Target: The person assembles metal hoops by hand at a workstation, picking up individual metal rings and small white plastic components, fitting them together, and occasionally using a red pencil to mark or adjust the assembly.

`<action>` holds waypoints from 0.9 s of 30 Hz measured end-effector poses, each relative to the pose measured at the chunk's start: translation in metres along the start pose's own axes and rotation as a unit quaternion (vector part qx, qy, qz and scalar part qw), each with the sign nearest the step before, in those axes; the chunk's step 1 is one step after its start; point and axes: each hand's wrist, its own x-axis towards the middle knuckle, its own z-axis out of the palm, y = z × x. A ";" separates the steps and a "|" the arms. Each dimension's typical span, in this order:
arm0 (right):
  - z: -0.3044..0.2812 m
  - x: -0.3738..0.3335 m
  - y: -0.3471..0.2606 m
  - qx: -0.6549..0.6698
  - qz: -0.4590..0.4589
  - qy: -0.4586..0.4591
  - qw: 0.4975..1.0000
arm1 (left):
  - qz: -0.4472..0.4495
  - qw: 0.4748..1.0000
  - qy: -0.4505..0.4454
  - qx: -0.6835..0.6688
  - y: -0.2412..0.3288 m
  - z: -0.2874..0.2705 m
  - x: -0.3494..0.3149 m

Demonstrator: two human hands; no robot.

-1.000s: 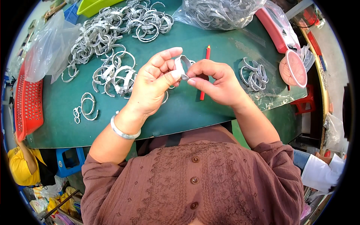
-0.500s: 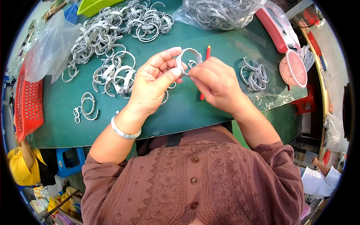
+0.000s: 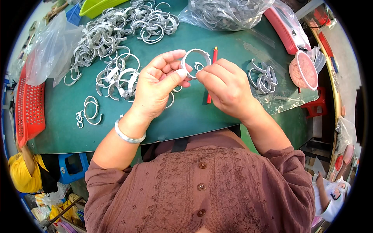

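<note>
Fingers (image 3: 169, 57) of the left hand (image 3: 155, 87) are grasping a flat-banded grey ring (image 3: 207, 57) above the green tabletop (image 3: 186, 116); the right hand (image 3: 228, 88), its fingertips mostly hidden, is pinching the lower right edge. Beyond, curved grey strips (image 3: 103, 37) are lying tangled, and a crinkled clear bag (image 3: 187, 16) is running out of view.

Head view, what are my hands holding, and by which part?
A grey ring: the left hand pinches its lower left side, the right hand its lower right.
</note>
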 end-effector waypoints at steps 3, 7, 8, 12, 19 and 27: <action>0.000 0.000 0.000 -0.001 -0.002 0.002 1.000 | -0.001 1.000 0.003 0.001 0.000 0.000 0.000; -0.001 0.001 0.000 -0.003 -0.002 -0.002 1.000 | -0.006 1.000 0.005 0.000 0.001 0.001 0.000; -0.002 0.001 0.000 -0.003 -0.002 -0.003 1.000 | -0.007 1.000 0.006 0.000 0.001 0.001 0.000; -0.002 0.001 0.000 0.014 0.009 -0.006 1.000 | -0.006 1.000 0.006 -0.007 0.002 0.001 -0.001; -0.003 0.000 -0.002 0.104 0.076 -0.016 0.992 | -0.014 1.000 -0.002 0.001 -0.001 -0.002 0.000; -0.011 0.004 0.002 0.017 -0.009 -0.053 0.998 | -0.061 0.998 0.020 -0.011 0.004 -0.005 0.001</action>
